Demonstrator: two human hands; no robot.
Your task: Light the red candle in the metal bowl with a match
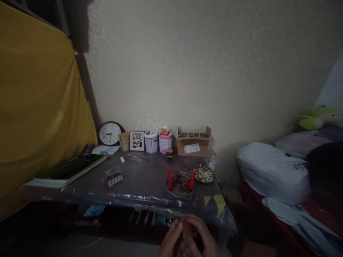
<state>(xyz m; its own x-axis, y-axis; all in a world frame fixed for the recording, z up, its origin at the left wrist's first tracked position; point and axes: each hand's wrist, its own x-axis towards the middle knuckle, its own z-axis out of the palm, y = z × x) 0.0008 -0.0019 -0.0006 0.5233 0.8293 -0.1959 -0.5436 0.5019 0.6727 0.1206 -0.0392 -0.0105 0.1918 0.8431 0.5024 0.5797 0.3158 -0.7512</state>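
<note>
At the bottom, in front of the table edge, my left hand (171, 237) and my right hand (200, 235) are close together with fingers bent. Between their fingertips they hold a small brown box (184, 222), which looks like a matchbox; its lower part is hidden by the fingers. Beyond them on the table stands a round metal bowl (180, 195) with dark bits inside. Two upright red candles, a left one (169, 179) and a right one (192, 179), rise at its sides. Right behind it, a dish (197, 179) carries a heap of pale, matchstick-like sticks (204, 174).
A plastic cover drapes the dark table (144, 178). Small boxes (115, 179) lie at left, near a notebook (53, 182). Along the wall stand a clock (109, 134), a panda picture (137, 140), two tins and a cardboard box (193, 146). White bags (273, 171) sit to the right.
</note>
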